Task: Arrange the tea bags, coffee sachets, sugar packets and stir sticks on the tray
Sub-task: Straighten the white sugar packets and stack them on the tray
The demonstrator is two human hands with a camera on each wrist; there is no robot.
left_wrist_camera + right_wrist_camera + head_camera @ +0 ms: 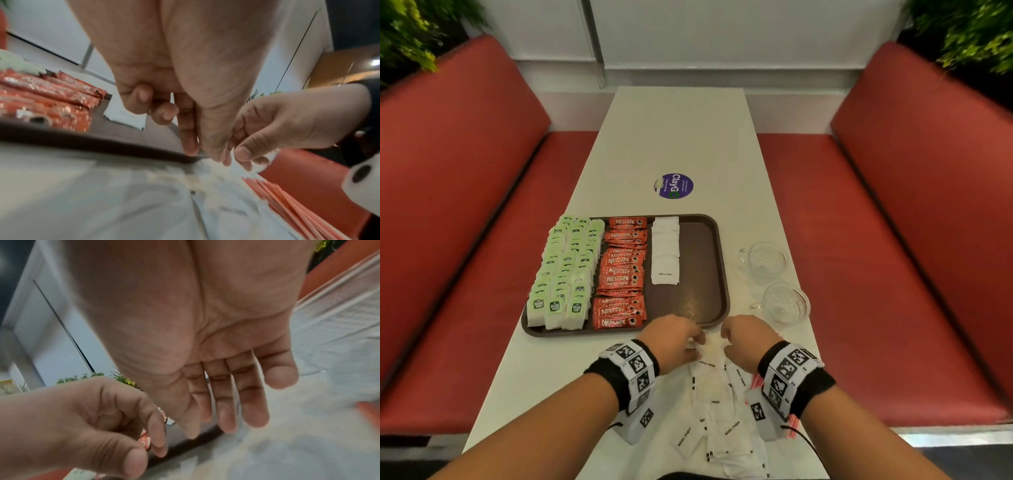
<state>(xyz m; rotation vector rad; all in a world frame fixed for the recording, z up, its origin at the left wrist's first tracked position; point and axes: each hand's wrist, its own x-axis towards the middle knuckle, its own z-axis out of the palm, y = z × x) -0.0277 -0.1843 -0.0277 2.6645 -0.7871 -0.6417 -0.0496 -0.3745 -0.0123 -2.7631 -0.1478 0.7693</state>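
Note:
The brown tray (722, 274) holds rows of green-labelled tea bags (565, 267), red coffee sachets (623, 274) and a column of white sugar packets (665, 250). Just in front of the tray's near right corner, my left hand (674, 337) and right hand (743, 337) meet over a loose pile of sugar packets (719, 411) on the table. Both pinch one white sugar packet (710, 344) between them. In the left wrist view my thumb and forefinger (189, 146) close together at the packet. Pink stir sticks (287, 203) lie under my right wrist, mostly hidden.
Two clear glass cups (765, 260) (786, 303) stand right of the tray. A purple round sticker (673, 185) marks the table beyond it. Red benches (465, 205) flank the narrow white table. The tray's right third (698, 260) is bare brown.

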